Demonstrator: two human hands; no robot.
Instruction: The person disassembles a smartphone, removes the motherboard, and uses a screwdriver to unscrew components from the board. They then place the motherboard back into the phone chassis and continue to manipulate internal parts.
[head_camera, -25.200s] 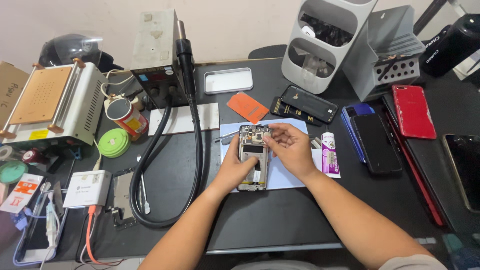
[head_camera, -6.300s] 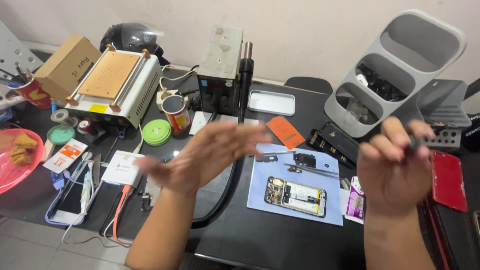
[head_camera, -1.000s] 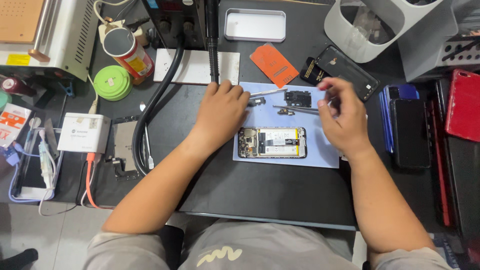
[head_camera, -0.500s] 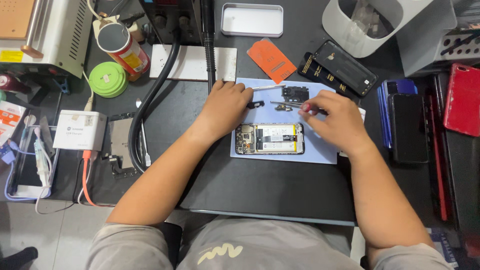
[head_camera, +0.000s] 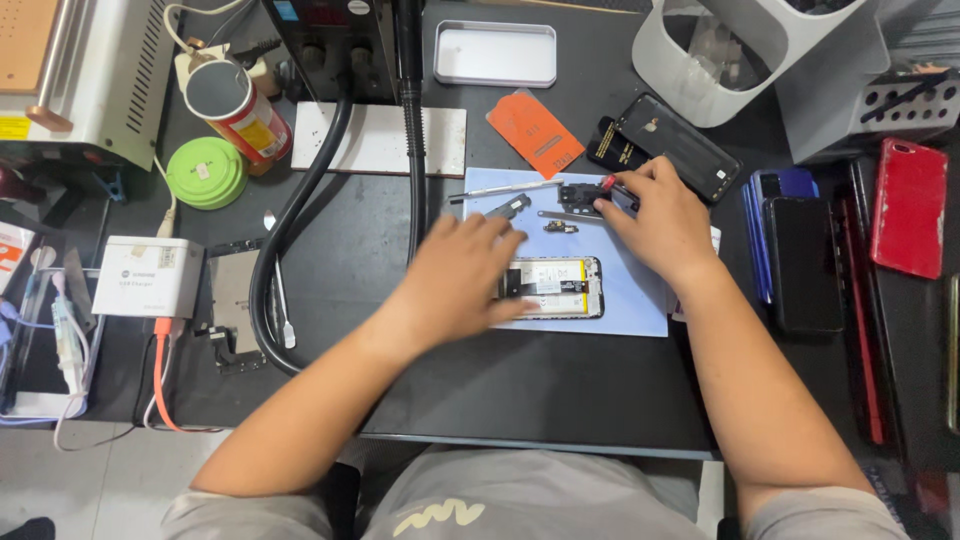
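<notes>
An opened phone (head_camera: 560, 288) with its insides showing lies flat on a pale blue mat (head_camera: 632, 305) in the middle of the dark table. My left hand (head_camera: 462, 278), blurred, lies with fingers spread over the phone's left end and holds nothing. My right hand (head_camera: 662, 220) is at the mat's top right. Its fingertips pinch a small red-tipped tool (head_camera: 606, 183) against a black phone part (head_camera: 578, 195). Silver tweezers (head_camera: 505, 187) and a tiny loose part (head_camera: 560, 227) lie on the mat between the hands.
A black hose (head_camera: 300, 190) curves down from the hot-air station (head_camera: 335, 40). An orange card (head_camera: 535, 132), a black back cover (head_camera: 680, 145) and a grey organizer (head_camera: 740, 50) lie behind the mat. Dark phones (head_camera: 800, 260) and a red phone (head_camera: 910, 205) lie right. A green tin (head_camera: 205, 172) and a white box (head_camera: 148, 277) sit left.
My left hand has slid from the mat's upper left down onto the phone's left end. My right hand has shifted up to the black part at the mat's top.
</notes>
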